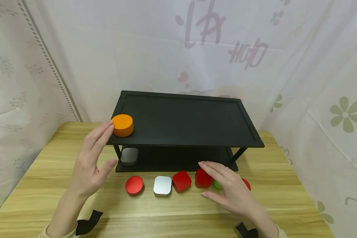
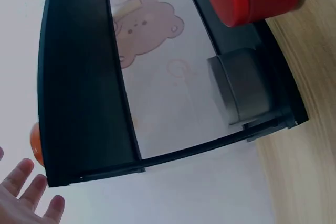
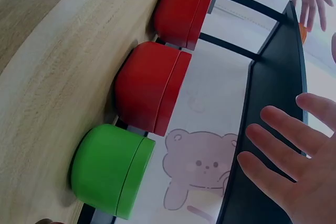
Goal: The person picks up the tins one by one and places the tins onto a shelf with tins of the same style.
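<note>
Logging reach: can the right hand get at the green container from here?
Probably yes: the right hand is empty, and the green container stands in front of the black shelf, with nothing visible blocking the way.

Four red tins (image 1: 181, 180), two grey tins (image 1: 162, 185), one orange tin (image 1: 123, 125), one green tin (image 3: 110, 169), one rack (image 1: 184, 122)

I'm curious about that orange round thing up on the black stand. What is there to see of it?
The orange cylinder is short and squat, with a flat circular top and a darker-looking side. Its surface looks smooth, perhaps painted metal or plastic; I can't tell which. It sits upright at the left end of the upper tier of the black stand. The left hand appears to touch its left side.
</note>
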A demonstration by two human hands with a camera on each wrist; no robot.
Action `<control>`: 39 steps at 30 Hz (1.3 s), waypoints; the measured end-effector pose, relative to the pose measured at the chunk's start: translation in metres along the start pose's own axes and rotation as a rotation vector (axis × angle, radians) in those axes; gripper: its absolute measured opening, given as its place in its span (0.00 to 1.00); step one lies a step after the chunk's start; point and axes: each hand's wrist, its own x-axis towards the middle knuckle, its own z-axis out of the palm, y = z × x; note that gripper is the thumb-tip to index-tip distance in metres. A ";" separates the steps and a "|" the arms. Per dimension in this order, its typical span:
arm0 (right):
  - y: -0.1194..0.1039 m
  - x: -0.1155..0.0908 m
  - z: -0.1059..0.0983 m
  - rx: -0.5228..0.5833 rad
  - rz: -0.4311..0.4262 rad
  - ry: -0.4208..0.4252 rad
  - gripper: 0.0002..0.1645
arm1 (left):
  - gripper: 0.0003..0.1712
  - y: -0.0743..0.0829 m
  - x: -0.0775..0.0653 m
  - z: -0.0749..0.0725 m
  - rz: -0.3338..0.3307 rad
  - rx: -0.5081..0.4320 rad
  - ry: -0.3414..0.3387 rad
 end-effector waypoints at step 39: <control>0.030 -0.006 -0.014 -0.044 0.176 -0.027 0.46 | 0.31 -0.042 -0.015 -0.021 -0.691 -0.239 -0.249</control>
